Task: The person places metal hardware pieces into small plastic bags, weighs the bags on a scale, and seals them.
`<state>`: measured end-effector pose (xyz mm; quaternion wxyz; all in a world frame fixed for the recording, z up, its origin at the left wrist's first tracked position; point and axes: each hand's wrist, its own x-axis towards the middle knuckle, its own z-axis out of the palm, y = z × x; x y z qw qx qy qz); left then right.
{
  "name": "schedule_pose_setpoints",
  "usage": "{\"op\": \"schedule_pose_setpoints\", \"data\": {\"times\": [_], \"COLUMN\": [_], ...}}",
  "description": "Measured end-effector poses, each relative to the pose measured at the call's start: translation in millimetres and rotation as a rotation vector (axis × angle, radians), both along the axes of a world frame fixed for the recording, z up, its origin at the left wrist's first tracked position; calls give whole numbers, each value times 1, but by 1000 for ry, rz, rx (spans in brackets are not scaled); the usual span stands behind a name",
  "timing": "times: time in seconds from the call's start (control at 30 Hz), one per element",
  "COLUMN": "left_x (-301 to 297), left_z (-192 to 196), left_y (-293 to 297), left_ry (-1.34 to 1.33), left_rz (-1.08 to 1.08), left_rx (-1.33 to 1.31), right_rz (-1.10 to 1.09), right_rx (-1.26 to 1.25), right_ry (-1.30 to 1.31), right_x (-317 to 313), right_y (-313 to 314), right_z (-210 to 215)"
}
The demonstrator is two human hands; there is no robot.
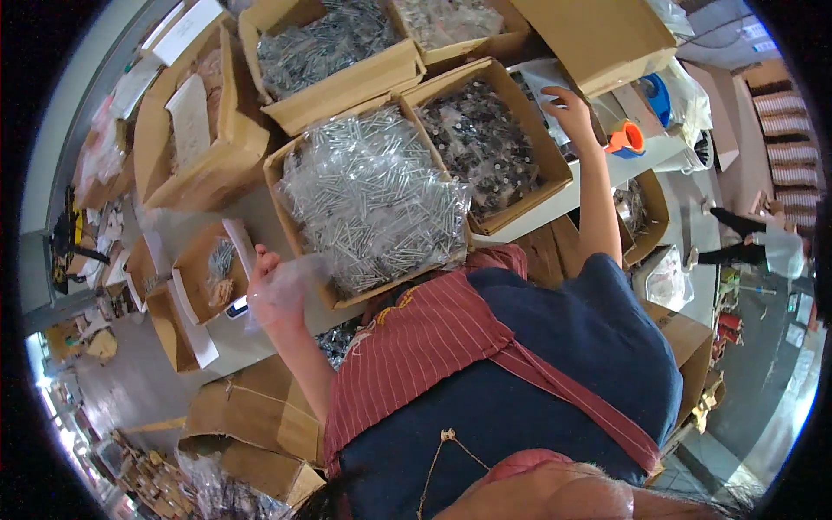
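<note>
My left hand (276,293) is closed on a thin clear plastic bag (305,276), left of an open carton. That carton (276,173) is heaped with clear bags of silver screws (373,195). To its right, another carton (544,156) holds many small dark round parts (481,143). My right hand (570,117) reaches past that carton's right side, over a grey-white surface (542,78), its fingers apart and slightly bent. Nothing shows in the right hand.
Behind stand cartons of screws (334,43) and bagged parts (451,22). Small cardboard trays (186,282) sit at left. An orange and blue tape roll or dispenser (626,139) stands right of my right hand. A person (763,243) is farther off at right.
</note>
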<state>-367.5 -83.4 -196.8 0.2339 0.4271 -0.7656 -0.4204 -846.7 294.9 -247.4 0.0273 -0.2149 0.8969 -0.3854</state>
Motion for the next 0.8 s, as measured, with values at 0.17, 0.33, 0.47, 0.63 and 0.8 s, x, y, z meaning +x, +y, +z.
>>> {"op": "schedule_pose_setpoints", "data": {"times": [0.17,0.33,0.47,0.63,0.8], "left_x": [13,7,0,-7,1], "left_z": [-10,-3,-21,-17,-12], "left_y": [-11,-11,-13,-17,-3], "left_ry": [-20,-168,77,632,387], "left_rz": [-53,-132,-174,-7,-232], "left_rx": [-77,-44,-51,855,317], "right_rz": [-397,-559,-496,-683,-551], "right_rx": [250,481,148,-914,-1082], "right_ry": [295,651,367,-145,-293], "right_x": [-20,-30,-42,9,46], "right_y": [75,99,101,64,36], "right_z": [-34,-46,-55,6,38]}}
